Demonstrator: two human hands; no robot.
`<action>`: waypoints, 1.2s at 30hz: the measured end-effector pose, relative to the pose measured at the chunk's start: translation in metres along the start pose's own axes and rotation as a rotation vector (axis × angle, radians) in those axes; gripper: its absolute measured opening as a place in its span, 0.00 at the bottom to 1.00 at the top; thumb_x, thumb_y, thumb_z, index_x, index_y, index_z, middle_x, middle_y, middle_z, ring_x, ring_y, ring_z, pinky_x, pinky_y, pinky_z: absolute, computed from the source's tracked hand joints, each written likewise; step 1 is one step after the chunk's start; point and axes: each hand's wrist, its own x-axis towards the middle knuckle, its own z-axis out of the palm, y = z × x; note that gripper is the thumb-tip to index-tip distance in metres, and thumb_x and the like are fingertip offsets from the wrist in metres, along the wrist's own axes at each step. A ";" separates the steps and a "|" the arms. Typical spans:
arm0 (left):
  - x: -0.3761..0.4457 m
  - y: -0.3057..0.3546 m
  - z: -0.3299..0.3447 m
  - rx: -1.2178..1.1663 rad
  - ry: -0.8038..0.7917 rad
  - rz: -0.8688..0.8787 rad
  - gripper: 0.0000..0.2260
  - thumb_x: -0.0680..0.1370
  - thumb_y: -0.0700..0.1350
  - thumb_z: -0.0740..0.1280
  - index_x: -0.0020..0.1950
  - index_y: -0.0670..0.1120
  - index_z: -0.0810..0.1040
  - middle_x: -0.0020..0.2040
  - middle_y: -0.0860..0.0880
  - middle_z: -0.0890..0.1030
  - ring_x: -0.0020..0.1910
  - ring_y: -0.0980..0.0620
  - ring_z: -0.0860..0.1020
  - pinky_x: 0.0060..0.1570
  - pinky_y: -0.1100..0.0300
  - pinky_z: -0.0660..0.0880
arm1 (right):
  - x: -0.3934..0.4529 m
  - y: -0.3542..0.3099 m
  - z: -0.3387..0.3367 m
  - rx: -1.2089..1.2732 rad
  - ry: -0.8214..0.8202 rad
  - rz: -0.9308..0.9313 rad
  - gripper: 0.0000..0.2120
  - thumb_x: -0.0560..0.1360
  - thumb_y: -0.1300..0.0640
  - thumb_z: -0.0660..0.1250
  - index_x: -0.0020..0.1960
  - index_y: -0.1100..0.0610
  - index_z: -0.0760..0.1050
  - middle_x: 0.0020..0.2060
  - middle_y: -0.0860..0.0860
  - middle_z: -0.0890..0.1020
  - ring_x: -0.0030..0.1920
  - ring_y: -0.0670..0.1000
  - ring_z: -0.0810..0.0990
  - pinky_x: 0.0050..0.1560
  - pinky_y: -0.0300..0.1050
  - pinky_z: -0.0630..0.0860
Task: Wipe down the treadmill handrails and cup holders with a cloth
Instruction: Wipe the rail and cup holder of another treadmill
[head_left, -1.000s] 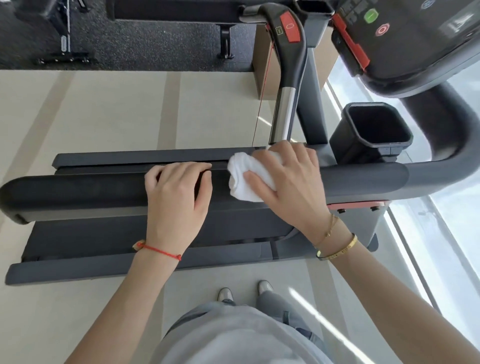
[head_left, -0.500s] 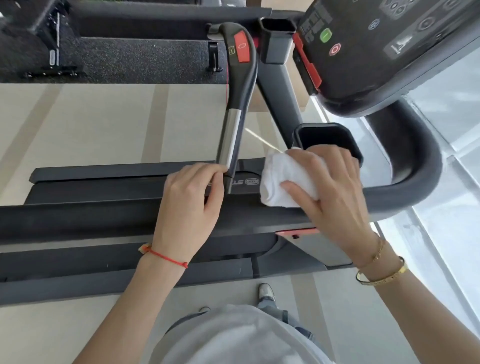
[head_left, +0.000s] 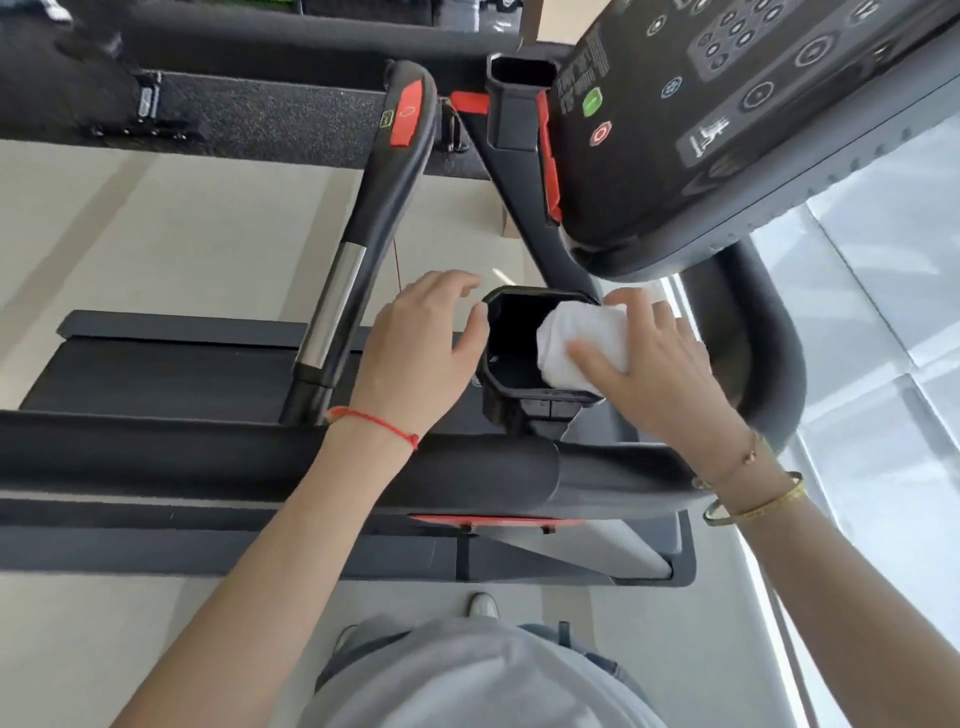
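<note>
The cloth is a small white towel, bunched into a soft wad with folds showing along its left edge. It sits at the right side of the near cup holder, partly down inside the opening and against the right wall. The right hand grips it, thumb across the front of the wad and fingers curled over the top. The cup holder is a black, angular pocket with a thick rim; its inside is dark, and apart from the cloth nothing can be made out in it. The left hand is relaxed and spread, holding nothing, its thumb tip touching the holder's left rim. A second, narrower black cup holder stands farther off beside the console; its inside is too dark to read. The padded black handrail runs across below both wrists.
</note>
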 end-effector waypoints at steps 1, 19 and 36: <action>0.003 0.001 0.006 0.007 -0.013 -0.028 0.15 0.82 0.47 0.61 0.67 0.45 0.75 0.62 0.49 0.79 0.60 0.50 0.76 0.60 0.51 0.74 | 0.003 0.001 0.000 0.013 -0.030 -0.008 0.30 0.75 0.39 0.64 0.70 0.54 0.62 0.59 0.57 0.72 0.60 0.62 0.71 0.59 0.57 0.69; 0.010 -0.010 0.030 -0.065 -0.113 -0.158 0.13 0.81 0.50 0.61 0.62 0.48 0.77 0.51 0.52 0.81 0.50 0.52 0.79 0.50 0.50 0.78 | 0.018 0.004 0.000 0.042 -0.232 0.024 0.18 0.82 0.54 0.53 0.70 0.54 0.57 0.45 0.56 0.63 0.37 0.56 0.67 0.37 0.49 0.67; 0.009 -0.006 0.031 -0.118 -0.095 -0.158 0.12 0.81 0.48 0.62 0.63 0.48 0.76 0.50 0.52 0.80 0.49 0.53 0.78 0.50 0.52 0.77 | 0.025 0.012 -0.006 -0.001 -0.076 -0.329 0.33 0.77 0.39 0.56 0.75 0.59 0.64 0.67 0.56 0.74 0.67 0.57 0.72 0.64 0.42 0.67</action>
